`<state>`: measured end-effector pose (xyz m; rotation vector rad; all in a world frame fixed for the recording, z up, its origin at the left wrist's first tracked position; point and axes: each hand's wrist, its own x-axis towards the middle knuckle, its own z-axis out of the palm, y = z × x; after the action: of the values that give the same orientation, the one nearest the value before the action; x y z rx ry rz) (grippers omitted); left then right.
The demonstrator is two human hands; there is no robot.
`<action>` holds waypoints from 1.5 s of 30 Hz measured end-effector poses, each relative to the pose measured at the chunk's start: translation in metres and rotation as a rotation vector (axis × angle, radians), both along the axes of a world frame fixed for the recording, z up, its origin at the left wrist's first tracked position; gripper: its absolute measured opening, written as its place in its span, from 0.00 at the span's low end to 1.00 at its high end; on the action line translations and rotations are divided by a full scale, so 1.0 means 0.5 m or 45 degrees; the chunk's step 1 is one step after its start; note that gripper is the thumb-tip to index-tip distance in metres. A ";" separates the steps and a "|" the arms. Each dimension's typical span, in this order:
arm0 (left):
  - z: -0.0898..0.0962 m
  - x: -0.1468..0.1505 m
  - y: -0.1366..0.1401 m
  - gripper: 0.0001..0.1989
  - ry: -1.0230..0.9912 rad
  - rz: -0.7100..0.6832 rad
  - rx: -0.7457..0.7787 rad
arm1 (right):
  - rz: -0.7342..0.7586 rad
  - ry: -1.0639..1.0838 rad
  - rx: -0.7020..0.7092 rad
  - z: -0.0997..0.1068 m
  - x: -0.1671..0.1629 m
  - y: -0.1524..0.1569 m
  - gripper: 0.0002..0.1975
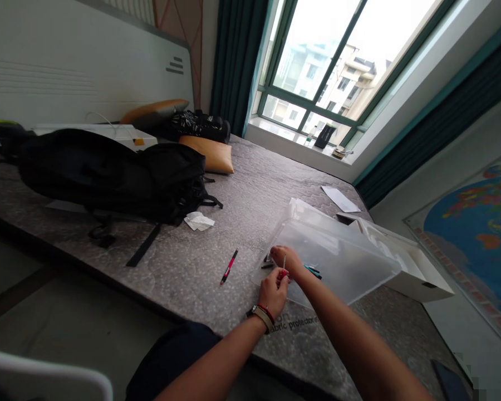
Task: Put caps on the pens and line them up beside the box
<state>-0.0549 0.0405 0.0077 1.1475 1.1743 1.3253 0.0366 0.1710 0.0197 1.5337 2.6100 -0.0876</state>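
The left hand (273, 292) pinches a small red-handled tool (284, 272), its thin shaft pointing up. Just beyond, the right hand (288, 260) curls near small black pieces (267, 265); whether it grips anything I cannot tell. Both are at the translucent plastic container (342, 250) on the mattress (183, 284). A red-and-black pen (229, 267) lies to the left, a black backpack (108, 172) farther off.

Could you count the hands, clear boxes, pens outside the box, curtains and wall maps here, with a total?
Hands, left and right: 2
Clear box: 1
Pen outside it: 1
Curtains: 2
Wall map: 1
Total: 7
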 end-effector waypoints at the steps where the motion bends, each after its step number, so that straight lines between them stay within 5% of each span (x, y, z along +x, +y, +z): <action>1: -0.001 0.002 0.000 0.08 -0.006 -0.002 -0.004 | -0.014 0.016 0.032 0.004 0.003 -0.006 0.13; 10: -0.004 -0.002 -0.008 0.08 0.034 0.016 -0.092 | -0.397 0.622 0.138 0.064 0.072 -0.067 0.12; 16: -0.005 -0.002 -0.010 0.12 0.157 0.139 -0.078 | -1.100 1.764 0.231 0.023 0.143 -0.261 0.19; 18: -0.002 0.002 -0.015 0.15 0.143 0.101 -0.063 | -1.219 1.999 0.136 0.004 0.143 -0.323 0.20; 22: 0.003 0.012 -0.036 0.16 0.199 -0.080 -0.005 | -1.255 2.223 -0.037 0.002 0.105 -0.376 0.21; 30: 0.002 0.004 -0.083 0.25 0.057 -0.263 0.034 | -1.188 2.732 -0.642 0.005 0.016 -0.359 0.23; 34: 0.011 -0.003 -0.105 0.27 0.078 -0.305 0.092 | -1.202 2.787 -0.841 0.001 -0.003 -0.354 0.23; 39: 0.026 0.006 -0.127 0.29 0.155 -0.434 0.158 | -1.084 2.800 -1.293 0.001 -0.010 -0.360 0.29; 45: 0.067 0.033 -0.126 0.27 0.430 -0.472 0.364 | -0.915 2.768 -1.275 0.008 0.010 -0.369 0.30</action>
<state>-0.0383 -0.0227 0.0411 1.7567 0.9566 1.0580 0.0416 -0.0136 0.0239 1.7058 0.8277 -3.7559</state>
